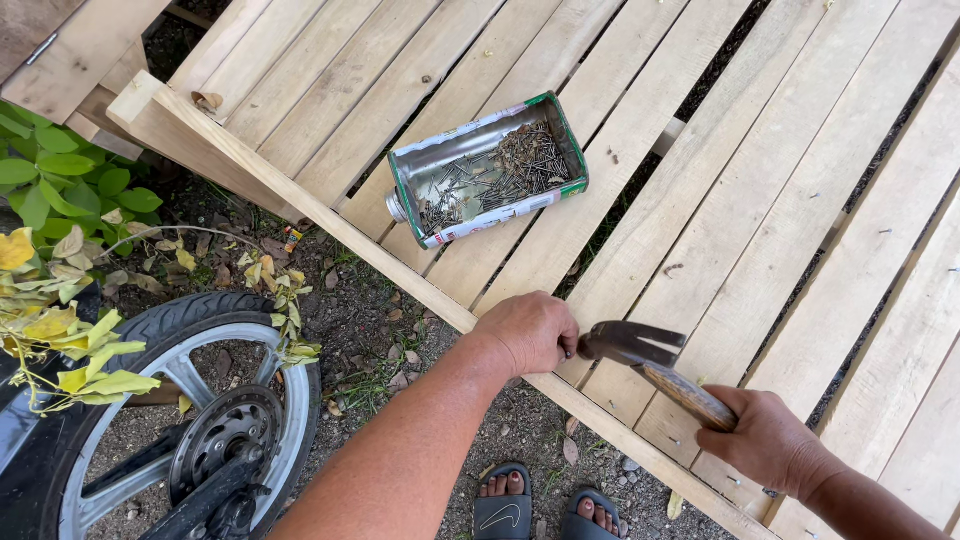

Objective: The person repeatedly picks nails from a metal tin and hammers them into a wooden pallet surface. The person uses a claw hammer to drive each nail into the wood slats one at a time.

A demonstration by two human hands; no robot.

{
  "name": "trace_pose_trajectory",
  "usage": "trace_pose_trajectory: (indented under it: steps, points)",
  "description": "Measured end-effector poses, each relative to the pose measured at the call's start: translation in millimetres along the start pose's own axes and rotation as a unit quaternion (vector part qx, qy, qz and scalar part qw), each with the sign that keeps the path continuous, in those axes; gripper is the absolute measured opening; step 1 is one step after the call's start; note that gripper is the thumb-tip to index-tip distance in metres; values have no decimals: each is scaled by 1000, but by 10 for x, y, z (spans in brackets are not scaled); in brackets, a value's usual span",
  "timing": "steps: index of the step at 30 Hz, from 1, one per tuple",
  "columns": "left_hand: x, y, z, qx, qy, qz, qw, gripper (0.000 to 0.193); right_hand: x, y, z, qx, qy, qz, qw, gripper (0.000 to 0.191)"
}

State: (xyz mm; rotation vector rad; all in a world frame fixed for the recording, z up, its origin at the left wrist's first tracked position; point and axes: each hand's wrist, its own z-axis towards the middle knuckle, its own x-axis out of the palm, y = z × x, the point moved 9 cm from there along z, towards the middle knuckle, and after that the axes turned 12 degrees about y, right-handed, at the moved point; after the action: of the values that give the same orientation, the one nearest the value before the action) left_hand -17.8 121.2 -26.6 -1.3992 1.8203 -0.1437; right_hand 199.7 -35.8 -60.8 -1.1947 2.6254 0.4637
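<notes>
Below the tin [487, 170], our right hand [765, 438] grips the head-heavy hammer [650, 362] by its handle end (best leverage); left hand [530, 332] fingers pinch a nail, barely visible.

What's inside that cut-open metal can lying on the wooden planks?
The can holds a loose pile of dark nails, thickest toward its right end. The pile covers most of the can's floor, so anything beneath stays hidden.

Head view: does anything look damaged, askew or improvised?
Yes. The nails sit in a metal can cut open along one side, lying flat on the slatted wooden platform. The slats have uneven gaps. Both hands look normal.
</notes>
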Motion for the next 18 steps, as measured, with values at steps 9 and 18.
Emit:
trace_pose_trajectory:
  steps: [9, 18]
  points:
    - [-26, 68, 9, -25, -11, 2, 1000, 15, 88, -100, 11, -19, 2, 64, 998, 41]
    - [-51, 87, -11, -47, -18, 18, 999, 18, 213, 32, 65, -43, 24, 47, 998, 44]
